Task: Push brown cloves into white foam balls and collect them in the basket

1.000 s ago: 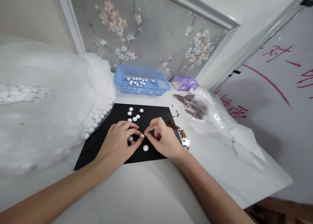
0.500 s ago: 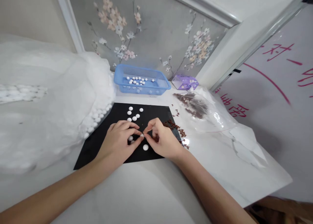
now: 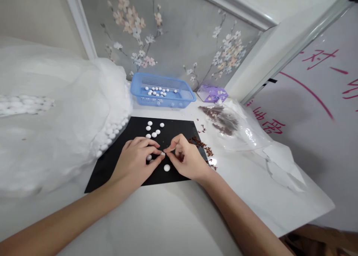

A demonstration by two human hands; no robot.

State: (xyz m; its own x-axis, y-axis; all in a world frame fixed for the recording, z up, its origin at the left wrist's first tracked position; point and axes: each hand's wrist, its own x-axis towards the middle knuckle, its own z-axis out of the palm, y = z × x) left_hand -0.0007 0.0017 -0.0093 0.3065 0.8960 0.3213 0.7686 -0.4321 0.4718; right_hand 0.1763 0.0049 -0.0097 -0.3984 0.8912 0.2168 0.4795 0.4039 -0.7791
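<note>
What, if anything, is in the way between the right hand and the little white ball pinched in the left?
Nothing visible is: the right hand is close beside the white ball that the left hand pinches. The loose ball lies nearer the person, outside that gap.

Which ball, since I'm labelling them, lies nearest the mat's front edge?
The lone ball just in front of the held ball; others visible on the mat lie farther back.

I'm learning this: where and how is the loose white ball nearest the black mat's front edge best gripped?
Probably pinch the white ball across its middle, from the near side: it looks round and lies apart on the black mat, with the left hand and right hand just beyond.
</note>
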